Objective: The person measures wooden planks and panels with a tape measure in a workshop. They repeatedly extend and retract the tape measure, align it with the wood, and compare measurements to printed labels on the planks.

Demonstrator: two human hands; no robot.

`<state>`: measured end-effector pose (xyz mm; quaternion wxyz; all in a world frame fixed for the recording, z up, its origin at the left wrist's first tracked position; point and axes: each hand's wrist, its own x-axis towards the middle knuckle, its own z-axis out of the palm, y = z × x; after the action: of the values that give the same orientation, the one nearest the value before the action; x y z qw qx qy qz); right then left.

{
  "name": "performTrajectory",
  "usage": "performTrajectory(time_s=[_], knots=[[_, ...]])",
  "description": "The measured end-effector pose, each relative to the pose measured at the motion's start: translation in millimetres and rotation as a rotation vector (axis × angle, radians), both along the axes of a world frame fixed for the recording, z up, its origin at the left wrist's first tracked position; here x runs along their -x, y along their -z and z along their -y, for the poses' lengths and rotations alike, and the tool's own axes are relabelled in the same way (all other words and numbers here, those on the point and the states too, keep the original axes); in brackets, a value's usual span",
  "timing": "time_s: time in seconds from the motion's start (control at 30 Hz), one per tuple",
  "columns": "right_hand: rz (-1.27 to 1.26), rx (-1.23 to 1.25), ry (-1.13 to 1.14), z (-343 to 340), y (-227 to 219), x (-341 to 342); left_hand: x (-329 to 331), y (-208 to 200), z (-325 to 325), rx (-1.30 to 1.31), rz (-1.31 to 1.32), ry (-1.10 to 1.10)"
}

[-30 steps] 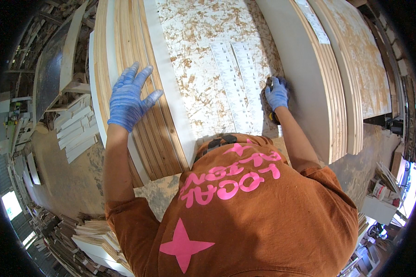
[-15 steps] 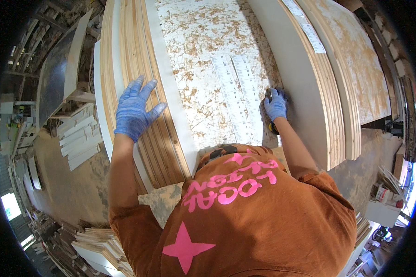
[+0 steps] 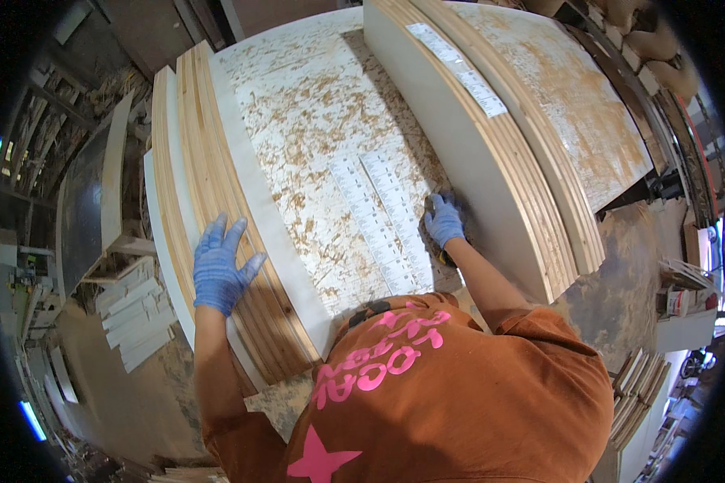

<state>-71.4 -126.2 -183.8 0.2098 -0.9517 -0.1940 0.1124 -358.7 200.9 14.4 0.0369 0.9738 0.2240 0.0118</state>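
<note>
My left hand (image 3: 221, 270), in a blue glove, lies with its fingers spread on top of the left stack of pale wooden boards (image 3: 204, 137). My right hand (image 3: 445, 222), gloved alike, is low beside the right stack of boards (image 3: 532, 193), over the scuffed white surface (image 3: 298, 105) between the stacks. Its fingers are curled, with something dark at them that I cannot make out. A black and yellow thing (image 3: 445, 258) shows at the right wrist. Two printed label strips (image 3: 383, 221) lie on the white surface, left of my right hand.
Another label strip (image 3: 459, 68) lies along the right stack's top. White offcuts (image 3: 137, 310) are piled on the floor at the left, near a dark panel (image 3: 93, 189). More boards (image 3: 640, 394) stand at the lower right.
The view has shifted, so the stacks and surface sit lower in the picture and their far ends show. Both hands keep nearly the same places by the stacks.
</note>
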Motion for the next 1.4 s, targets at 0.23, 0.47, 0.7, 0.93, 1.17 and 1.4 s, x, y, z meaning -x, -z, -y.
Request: performTrajectory(time_s=[0.23, 0.47, 0.7, 0.93, 1.17, 1.4], knots=[[0.031, -0.053, 0.000, 7.2, -5.3, 2.8, -3.7, -7.0, 5.4, 0.039, 0.014, 0.014], [0.214, -0.191, -0.093, -33.6, -50.1, -12.8, 9.3, -7.0, 3.2, 0.052, 0.043, -0.010], [0.426, -0.213, -0.034, -70.3, -165.7, -74.6, 6.3, -7.9, 4.4, -0.018, 0.092, 0.057], [0.456, -0.068, -0.013, -77.5, -219.1, -124.6, 7.5, -10.5, 4.6, 0.022, 0.068, 0.040], [0.370, 0.099, 0.086, -62.5, -210.6, -156.6, 7.2, -5.2, 2.0, 0.040, 0.059, 0.034], [0.373, 0.069, 0.050, -55.4, -200.2, -151.2, 8.0, -4.7, 2.1, 0.045, 0.052, 0.029]])
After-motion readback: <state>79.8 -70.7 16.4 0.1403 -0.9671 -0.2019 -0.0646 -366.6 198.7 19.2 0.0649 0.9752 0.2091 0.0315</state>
